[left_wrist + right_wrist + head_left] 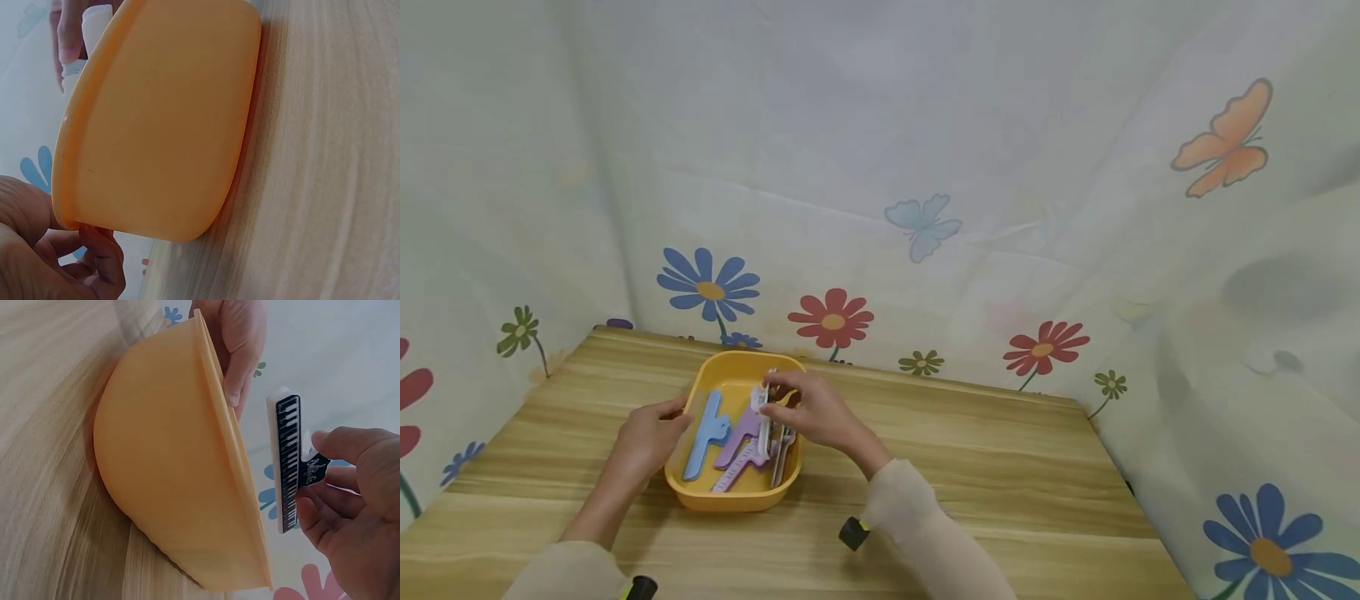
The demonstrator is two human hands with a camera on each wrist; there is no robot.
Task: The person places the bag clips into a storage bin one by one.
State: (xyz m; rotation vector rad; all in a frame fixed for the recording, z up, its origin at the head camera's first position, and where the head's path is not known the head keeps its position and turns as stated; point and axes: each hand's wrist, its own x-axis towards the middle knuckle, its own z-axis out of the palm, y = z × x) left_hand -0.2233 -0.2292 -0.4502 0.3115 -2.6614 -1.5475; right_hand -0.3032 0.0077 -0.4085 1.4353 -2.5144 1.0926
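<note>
My right hand (823, 408) pinches the handle of a black-and-white clip (287, 462) with a piano-key pattern, held just above the rim of a yellow plastic basin (730, 502). In the left wrist view, the fingers of my left hand (56, 256) grip the basin's rim, thumb on one side and curled fingers under it. Inside the basin lie a light blue clip (702, 442), a purple clip (739, 439) and a lilac patterned clip (734, 473). More clips at the basin's right side are partly hidden by my right hand and the held clip.
The basin stands on a wood-grain table (1000, 483), towards its left side. A white cloth (880, 125) printed with flowers and butterflies hangs behind the table and at both sides. Black straps or camera mounts (853, 533) sit at the wrists.
</note>
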